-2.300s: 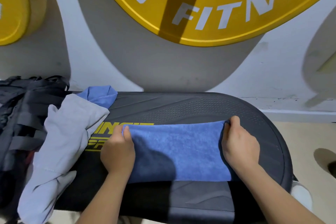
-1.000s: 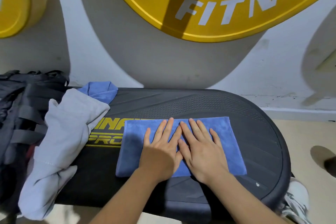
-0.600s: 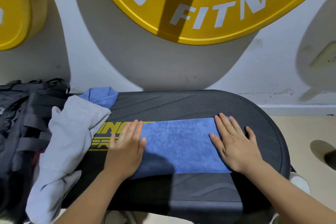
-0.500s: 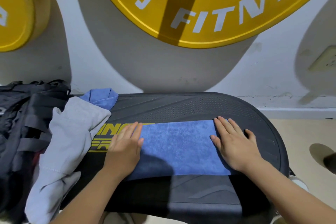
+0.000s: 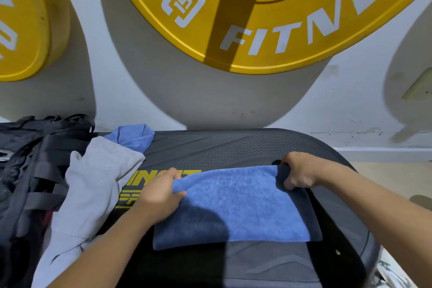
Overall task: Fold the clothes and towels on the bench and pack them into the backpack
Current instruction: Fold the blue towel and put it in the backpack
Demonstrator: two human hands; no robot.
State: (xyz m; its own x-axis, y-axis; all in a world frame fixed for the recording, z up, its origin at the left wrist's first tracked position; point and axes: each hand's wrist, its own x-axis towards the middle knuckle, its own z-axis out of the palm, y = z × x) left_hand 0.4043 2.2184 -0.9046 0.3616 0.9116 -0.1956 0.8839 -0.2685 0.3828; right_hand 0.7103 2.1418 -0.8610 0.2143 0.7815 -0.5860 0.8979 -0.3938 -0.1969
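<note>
Towel (image 5: 233, 206) on bench (image 5: 233, 147), garment (image 5: 93, 182) left of it, backpack (image 5: 23, 159) further left, plate (image 5: 268, 7) on wall (image 5: 175, 100) behind

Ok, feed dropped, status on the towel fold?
Left hand, right hand each pinching a far corner of the blue terry towel. Far edge raised off black padded bench. Grey garment lies left, apart.

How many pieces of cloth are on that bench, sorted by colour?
Blue: 2, the blue towel in front and a blue cloth at the back.
Grey: 1, a grey garment.
Total: 3.
</note>
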